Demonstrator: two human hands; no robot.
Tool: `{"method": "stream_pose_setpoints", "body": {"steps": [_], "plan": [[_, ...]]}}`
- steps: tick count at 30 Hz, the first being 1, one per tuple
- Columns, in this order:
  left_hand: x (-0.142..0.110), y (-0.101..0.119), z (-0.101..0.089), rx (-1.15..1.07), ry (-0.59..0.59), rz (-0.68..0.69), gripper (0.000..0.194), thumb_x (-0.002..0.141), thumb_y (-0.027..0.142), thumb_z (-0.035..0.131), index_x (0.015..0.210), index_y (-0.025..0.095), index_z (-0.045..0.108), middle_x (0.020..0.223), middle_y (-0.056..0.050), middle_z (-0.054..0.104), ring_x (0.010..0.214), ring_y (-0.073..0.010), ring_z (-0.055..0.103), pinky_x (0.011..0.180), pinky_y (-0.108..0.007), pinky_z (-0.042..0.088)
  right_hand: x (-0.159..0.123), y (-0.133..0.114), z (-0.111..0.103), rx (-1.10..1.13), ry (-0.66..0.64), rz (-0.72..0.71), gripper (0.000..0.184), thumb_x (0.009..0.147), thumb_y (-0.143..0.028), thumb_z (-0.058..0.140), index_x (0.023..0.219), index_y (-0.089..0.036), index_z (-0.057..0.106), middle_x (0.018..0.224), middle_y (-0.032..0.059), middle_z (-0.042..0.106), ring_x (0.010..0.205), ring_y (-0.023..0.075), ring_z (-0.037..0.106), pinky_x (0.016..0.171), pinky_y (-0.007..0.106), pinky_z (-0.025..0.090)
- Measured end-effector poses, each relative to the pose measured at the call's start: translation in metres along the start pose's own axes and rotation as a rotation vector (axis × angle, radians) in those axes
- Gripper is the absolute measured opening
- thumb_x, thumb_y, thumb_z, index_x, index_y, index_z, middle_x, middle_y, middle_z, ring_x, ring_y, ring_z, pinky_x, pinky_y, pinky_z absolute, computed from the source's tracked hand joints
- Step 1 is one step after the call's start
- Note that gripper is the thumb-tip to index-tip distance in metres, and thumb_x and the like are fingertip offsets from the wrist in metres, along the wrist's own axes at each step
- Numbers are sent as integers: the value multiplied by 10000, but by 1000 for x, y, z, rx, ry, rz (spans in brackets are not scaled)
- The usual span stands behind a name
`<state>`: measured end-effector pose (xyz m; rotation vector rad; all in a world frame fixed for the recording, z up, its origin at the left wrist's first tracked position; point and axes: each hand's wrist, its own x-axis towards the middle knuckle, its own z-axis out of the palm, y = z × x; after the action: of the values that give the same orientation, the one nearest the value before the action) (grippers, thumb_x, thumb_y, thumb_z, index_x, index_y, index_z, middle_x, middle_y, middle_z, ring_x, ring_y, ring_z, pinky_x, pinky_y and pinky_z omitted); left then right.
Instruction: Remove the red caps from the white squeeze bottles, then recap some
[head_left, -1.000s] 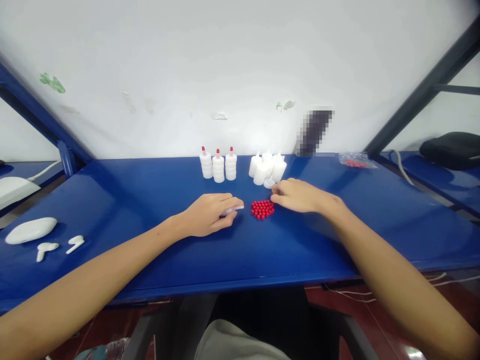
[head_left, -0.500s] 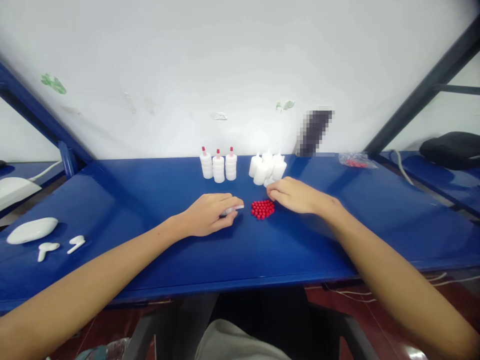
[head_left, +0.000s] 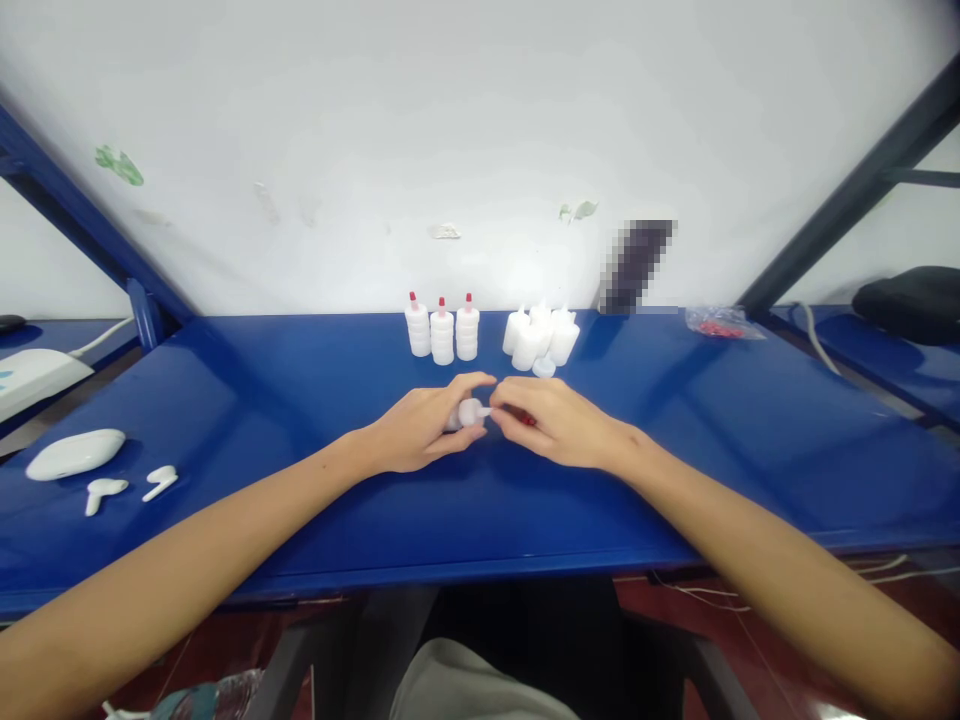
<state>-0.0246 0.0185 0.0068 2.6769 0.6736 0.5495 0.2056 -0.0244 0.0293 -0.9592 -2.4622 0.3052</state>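
Observation:
My left hand (head_left: 420, 425) holds a small white squeeze bottle (head_left: 471, 412) on its side, with the pointed nozzle toward the right. Its thumb and forefinger reach past the bottle's shoulder. My right hand (head_left: 559, 420) is closed in a pinch, with its fingertips at the nozzle's tip; whatever they hold is hidden. Beneath that hand, a few small red caps (head_left: 528, 419) show between the fingers and palm. Beyond the left hand stand three white bottles (head_left: 443, 340) with red tips. Behind the right hand are several white bottles (head_left: 527, 345) with bare nozzles and a loose white nozzle top (head_left: 544, 368).
A blue table (head_left: 360, 530) runs up to a white wall. An earbud case (head_left: 75, 455) and two earbuds (head_left: 160, 482) lie at left. A clear bag with red pieces (head_left: 721, 324) lies at the back right. Metal posts (head_left: 840, 180) rise at the sides.
My right hand has moved left and down from near the white bottles to the nozzle of the held bottle, covering most of the red caps. My left forefinger has lifted, uncovering the bottle's top.

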Motion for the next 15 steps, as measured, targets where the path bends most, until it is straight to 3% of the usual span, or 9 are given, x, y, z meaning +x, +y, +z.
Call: {"method": "stream_pose_setpoints", "body": {"steps": [2, 4, 7, 10, 15], "plan": [[0, 0, -1, -3, 43, -13, 441, 988, 385, 429, 1375, 186, 357, 943, -19, 639, 728, -149, 598, 697, -262, 447, -2, 7, -7, -52, 135, 85, 212, 953, -256, 407, 814, -183, 550, 714, 5, 575, 604, 128, 480, 613, 258, 354], [-1, 0, -2, 12, 86, 6, 277, 1006, 320, 341, 1131, 171, 539, 870, -23, 628, 717, -146, 579, 698, -264, 437, -3, 16, -16, -172, 247, 217, 197, 917, -242, 416, 781, -186, 548, 689, 12, 583, 597, 141, 481, 599, 273, 327], [-2, -2, -3, 26, 151, 64, 355, 990, 247, 275, 751, 170, 526, 729, -25, 571, 646, -140, 519, 650, -270, 408, -6, 30, -30, -386, 294, 450, 170, 855, -246, 446, 762, -189, 576, 717, 37, 631, 626, 174, 510, 583, 297, 282], [-3, -3, -3, -6, 212, 78, 344, 974, 241, 281, 722, 172, 504, 691, -20, 549, 609, -134, 490, 618, -272, 396, -8, 41, -35, -481, 279, 624, 198, 854, -289, 443, 798, -191, 606, 766, 61, 672, 662, 202, 545, 568, 302, 261], [-5, -6, 0, -102, 265, 125, 280, 949, 217, 304, 764, 170, 507, 653, 1, 548, 568, -120, 487, 581, -257, 388, -6, 50, -29, -498, 179, 720, 218, 871, -323, 448, 857, -198, 626, 805, 72, 697, 699, 219, 592, 565, 293, 267]]}}
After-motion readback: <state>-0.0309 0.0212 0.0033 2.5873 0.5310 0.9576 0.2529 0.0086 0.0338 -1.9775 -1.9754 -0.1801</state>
